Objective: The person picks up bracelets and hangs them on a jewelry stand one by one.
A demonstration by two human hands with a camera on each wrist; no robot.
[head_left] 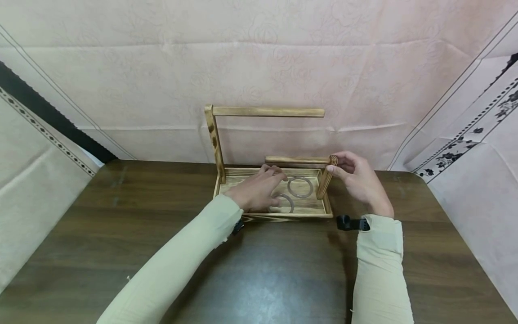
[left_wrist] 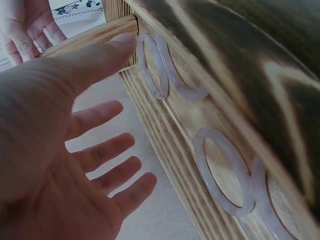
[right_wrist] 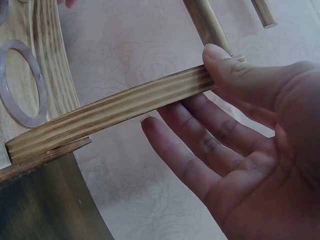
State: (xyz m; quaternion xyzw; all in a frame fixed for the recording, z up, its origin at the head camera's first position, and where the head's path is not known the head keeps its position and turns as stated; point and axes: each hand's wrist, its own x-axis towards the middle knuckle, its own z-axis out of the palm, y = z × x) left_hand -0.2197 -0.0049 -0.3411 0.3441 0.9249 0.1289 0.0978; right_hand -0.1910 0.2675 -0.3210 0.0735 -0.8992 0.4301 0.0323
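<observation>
Rectangular striped-wood tray [head_left: 288, 217], on dark brown wooden table [head_left: 283, 279]; pale lilac, glossy bangles [left_wrist: 199, 152] lying inside. Left hand [head_left: 259, 189]: over tray, fingers spread, released. Right hand [head_left: 360, 182]: pinching top of short, brown-grained wooden upright [right_wrist: 115, 103] at tray's right end.

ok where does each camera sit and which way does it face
Head: worn on the head, facing forward and down at a shallow rectangular wooden tray; left hand, right hand and pale green sleeves show.
Left wrist: worn there, facing pale lilac rings in the tray; both hands show.
Right wrist: worn there, facing a flat striped wooden upright; the right hand pinches it.
Shared: both wrist views show tray and rings.
</observation>
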